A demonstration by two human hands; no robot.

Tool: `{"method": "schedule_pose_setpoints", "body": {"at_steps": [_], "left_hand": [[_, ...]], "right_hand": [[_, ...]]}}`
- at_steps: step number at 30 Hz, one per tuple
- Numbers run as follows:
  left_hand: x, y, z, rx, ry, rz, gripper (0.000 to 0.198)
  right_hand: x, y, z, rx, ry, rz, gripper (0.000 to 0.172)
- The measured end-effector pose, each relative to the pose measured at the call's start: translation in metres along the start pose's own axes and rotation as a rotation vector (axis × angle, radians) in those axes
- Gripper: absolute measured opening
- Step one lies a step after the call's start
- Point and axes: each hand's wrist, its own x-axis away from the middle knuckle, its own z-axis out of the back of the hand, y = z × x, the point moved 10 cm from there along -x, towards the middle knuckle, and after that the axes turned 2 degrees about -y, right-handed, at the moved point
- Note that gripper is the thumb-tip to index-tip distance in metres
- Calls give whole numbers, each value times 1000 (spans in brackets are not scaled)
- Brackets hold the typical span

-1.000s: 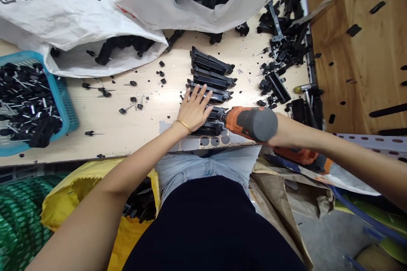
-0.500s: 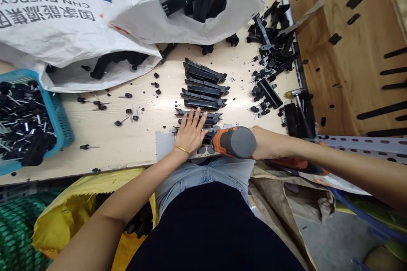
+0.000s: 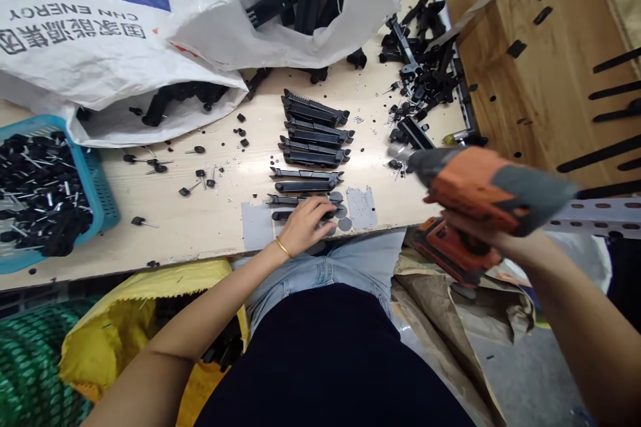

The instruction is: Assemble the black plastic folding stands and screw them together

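Note:
An orange and grey cordless drill is up at the right, blurred by motion, its bit end aimed left over the table. My right hand is wrapped round its grip. My left hand lies near the table's front edge, thumb and fingers curled over the right part of a slim black plastic bar. Just beyond it lies another black bar. Farther back, several similar black parts form a column across the table. Grey paper with round marks sits beside my left hand.
A blue basket of black-headed screws stands at the left, with loose screws nearby. White woven sacks holding black parts cover the back. Black parts are heaped at the right, by a wooden board. A yellow sack hangs below.
My right hand has swung the drill away from the black bar, right and up. My left hand's fingers, flat and spread before, are now curled over the nearest bar. The view has shifted slightly.

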Motion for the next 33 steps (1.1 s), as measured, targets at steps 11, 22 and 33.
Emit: {"method": "schedule_pose_setpoints", "body": {"at_steps": [11,22,33], "left_hand": [[-8,-13,-12,110,7,-45,19],[-5,-6,-16,-49,-68,-73,24],[-5,-2,-11,-47,-197,-127,31]], "right_hand": [[-13,59,32,-465,485,14,26],[-20,61,25,-277,419,17,33],[-22,68,12,-19,125,-68,50]]}}
